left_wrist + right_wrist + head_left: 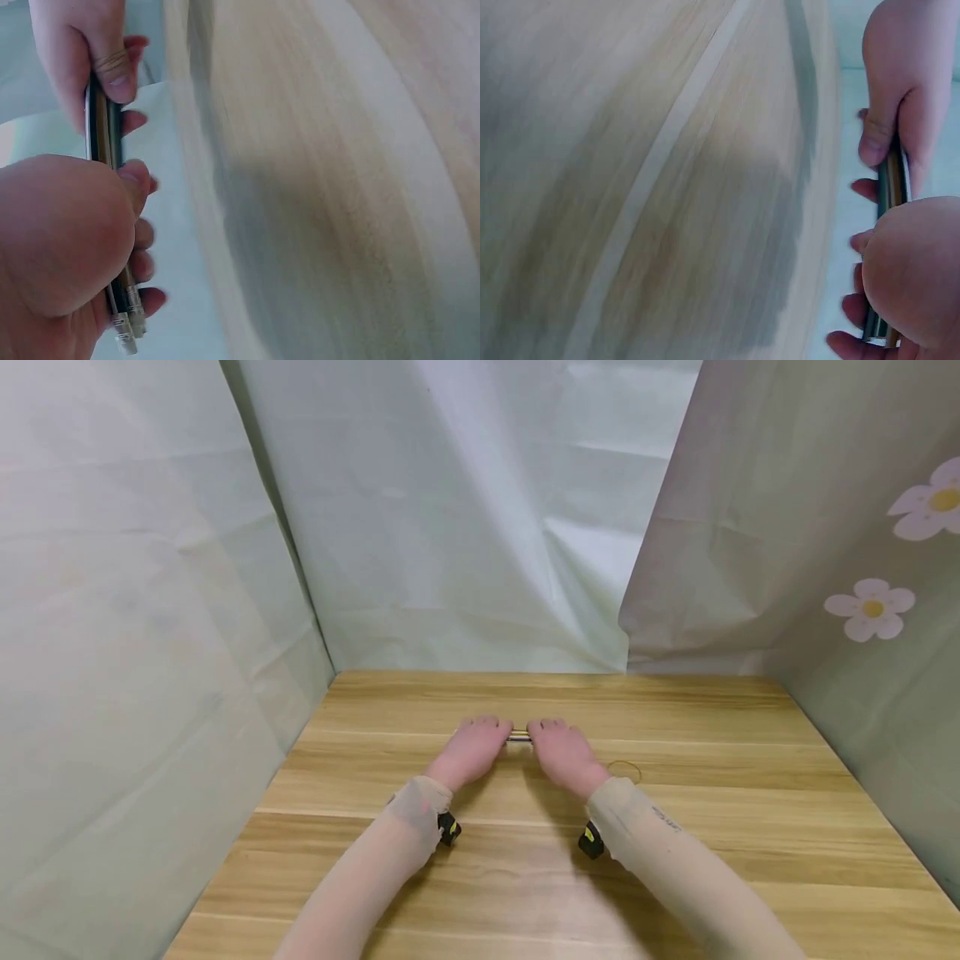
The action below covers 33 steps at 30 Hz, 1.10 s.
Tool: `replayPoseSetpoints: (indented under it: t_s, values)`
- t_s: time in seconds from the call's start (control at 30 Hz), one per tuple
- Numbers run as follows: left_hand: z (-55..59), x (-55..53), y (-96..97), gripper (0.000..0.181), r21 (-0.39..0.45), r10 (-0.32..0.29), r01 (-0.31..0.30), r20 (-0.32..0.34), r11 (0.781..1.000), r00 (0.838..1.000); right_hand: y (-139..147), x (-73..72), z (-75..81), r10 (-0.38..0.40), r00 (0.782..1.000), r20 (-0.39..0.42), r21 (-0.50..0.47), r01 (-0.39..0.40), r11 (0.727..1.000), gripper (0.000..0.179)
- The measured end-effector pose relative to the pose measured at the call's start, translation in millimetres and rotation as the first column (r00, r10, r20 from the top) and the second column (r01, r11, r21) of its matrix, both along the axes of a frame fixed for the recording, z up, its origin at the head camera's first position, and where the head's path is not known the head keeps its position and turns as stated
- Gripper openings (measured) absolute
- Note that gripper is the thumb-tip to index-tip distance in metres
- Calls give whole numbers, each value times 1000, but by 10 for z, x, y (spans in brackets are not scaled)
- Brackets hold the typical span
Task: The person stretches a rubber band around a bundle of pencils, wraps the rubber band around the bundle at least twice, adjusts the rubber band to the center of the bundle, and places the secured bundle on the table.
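A small bundle of pencils (519,737) lies crosswise between both hands, above the far half of the table. My left hand (472,750) grips one end, its fingers curled round the pencils; in the left wrist view white eraser tips (126,343) stick out past that hand. My right hand (564,752) holds the other end, with the thumb along the bundle, and the flat pencil ends (877,339) show below it in the right wrist view. Only a short middle stretch of the pencils shows between the hands. How many there are, I cannot tell.
A thin yellowish rubber band (624,770) lies on the wooden table (517,877), just right of the right wrist. Pale cloth walls (465,527) stand behind the table and along both sides; the right one bears printed white flowers (872,610).
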State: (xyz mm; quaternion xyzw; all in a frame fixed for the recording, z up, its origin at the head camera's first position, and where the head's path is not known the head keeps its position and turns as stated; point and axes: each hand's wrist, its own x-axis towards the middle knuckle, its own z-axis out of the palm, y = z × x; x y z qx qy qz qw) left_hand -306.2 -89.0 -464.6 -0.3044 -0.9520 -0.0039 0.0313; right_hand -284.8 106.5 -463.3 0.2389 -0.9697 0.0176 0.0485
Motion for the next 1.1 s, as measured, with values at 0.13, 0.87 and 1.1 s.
replayPoseSetpoints:
  t_s: [0.13, 0.87, 1.1]
  values:
    - [4, -9, 55, 23, -19, 38, -39, -44, 999, 998, 36, -27, -10, -19, 998, -57, 20, 20, 1000, 34]
    - [46, 8, -63, 30, 11, 66, -65, -90, 998, 994, 500, 86, -27, -140, 975, 174, -364, 196, 911, 78]
    - [73, 41, -26, 20, -3, 33, -33, -104, 999, 994, 507, 179, -85, -70, 976, 205, -412, 151, 899, 83]
